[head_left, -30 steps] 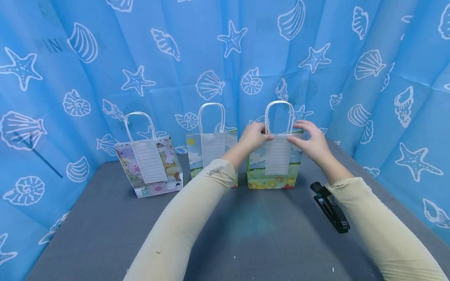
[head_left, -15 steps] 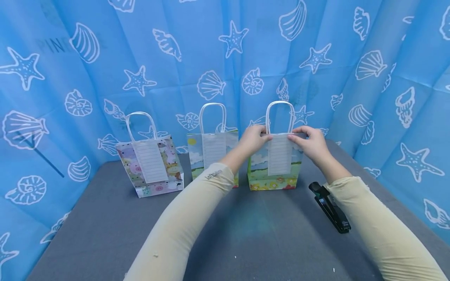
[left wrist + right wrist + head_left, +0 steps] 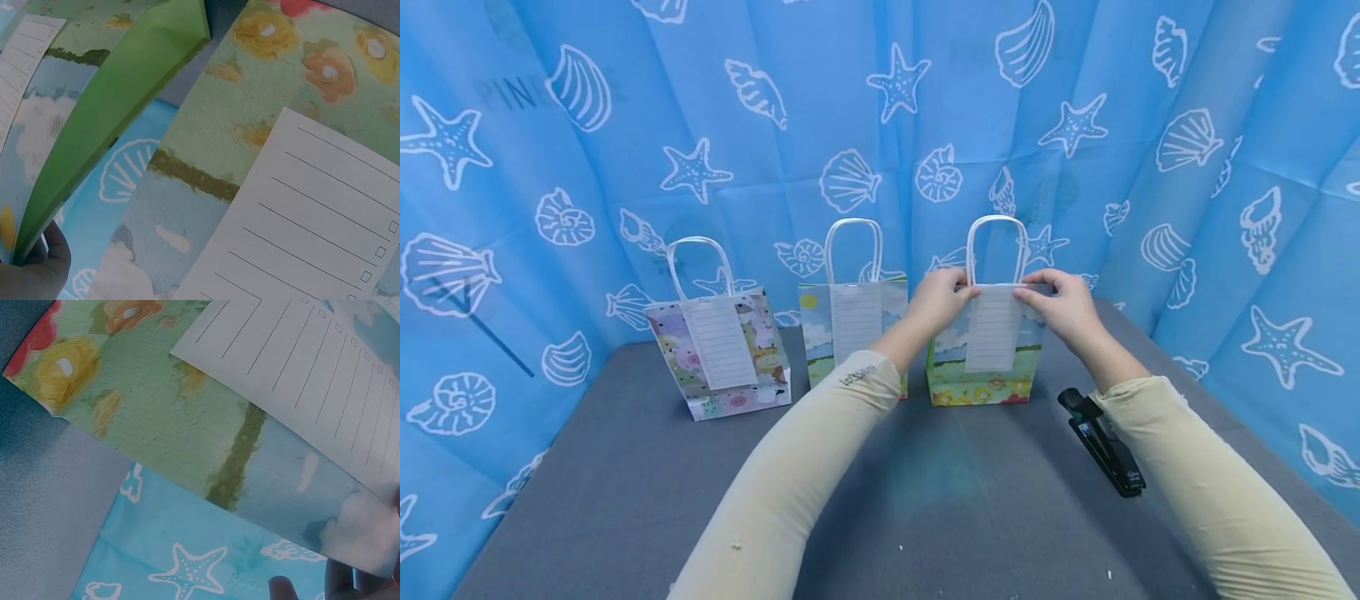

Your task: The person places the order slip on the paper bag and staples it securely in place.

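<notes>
Two hands pinch the top of the rightmost gift bag [image 3: 951, 354], a paper bag printed with sky, clouds and flowers. My left hand [image 3: 938, 298] grips it left of the white handle [image 3: 972, 250]. On the other side, my right hand [image 3: 1063, 307] pinches it with thumb in front and fingers behind. A lined paper slip [image 3: 992, 333] with small checkboxes hangs down the bag's front between the thumbs, its top edge at the bag's rim. In the right wrist view, dark fingertips [image 3: 337, 578] show by the bag's edge. Part of the left hand [image 3: 37, 275] shows in its wrist view.
A similar landscape bag [image 3: 816, 329] stands in the middle, partly behind the left arm. Farther left leans an animal-print bag [image 3: 767, 367]. Both carry lined slips. A black stapler [image 3: 1105, 450] lies beside the right forearm on the grey table [image 3: 587, 500]. A blue shell-print curtain [image 3: 805, 150] hangs behind.
My right fingers have come down from a raised position onto the bag's top. The bag and its slip have shifted very slightly. Both hands stay at the rim.
</notes>
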Demonstrator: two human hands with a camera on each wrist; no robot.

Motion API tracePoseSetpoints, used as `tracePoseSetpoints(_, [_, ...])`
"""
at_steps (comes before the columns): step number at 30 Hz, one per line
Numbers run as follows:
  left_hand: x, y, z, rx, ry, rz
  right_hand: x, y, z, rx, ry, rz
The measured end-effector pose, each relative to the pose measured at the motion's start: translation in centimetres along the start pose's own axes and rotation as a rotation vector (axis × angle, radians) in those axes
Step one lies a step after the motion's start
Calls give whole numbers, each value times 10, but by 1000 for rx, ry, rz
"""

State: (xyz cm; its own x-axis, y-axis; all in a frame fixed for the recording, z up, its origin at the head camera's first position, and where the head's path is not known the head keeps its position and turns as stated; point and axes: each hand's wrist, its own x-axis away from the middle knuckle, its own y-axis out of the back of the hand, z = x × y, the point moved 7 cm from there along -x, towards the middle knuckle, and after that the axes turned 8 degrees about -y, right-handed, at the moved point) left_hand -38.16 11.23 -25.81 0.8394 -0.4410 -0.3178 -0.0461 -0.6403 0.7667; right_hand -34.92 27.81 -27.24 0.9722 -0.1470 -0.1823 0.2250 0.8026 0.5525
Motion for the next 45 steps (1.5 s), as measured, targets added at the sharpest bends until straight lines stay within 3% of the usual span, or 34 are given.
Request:
tracePoseSetpoints(7, [2,0,1,12,-3,0,1,1,0,-11,-1,15])
tracePoseSetpoints(12, [3,-1,1,20,-16,-6,11,18,-6,-34,22,-2])
tracePoseSetpoints(17, [5,-1,2,11,-14,-6,29,35,-25,9,-50,-2])
tracePoseSetpoints(20, [5,-1,2,-7,-14,0,42,38,-43,75,-99,57])
tracePoseSetpoints(25, [5,-2,1,-42,-20,1,70,38,-83,213,-195,248])
tracePoseSetpoints(29, [5,-3,0,-67,-18,1,93,39,-120,290,-343,398])
tracePoseSetpoints(33, [4,-2,1,-91,-12,-8,111,35,-148,286,-473,513])
tracePoseSetpoints(38, [4,1,1,-99,-9,-18,118,29,-164,290,-527,565])
tracePoseSetpoints(45, [4,3,0,-95,-13,-15,116,26,-169,329,-503,554])
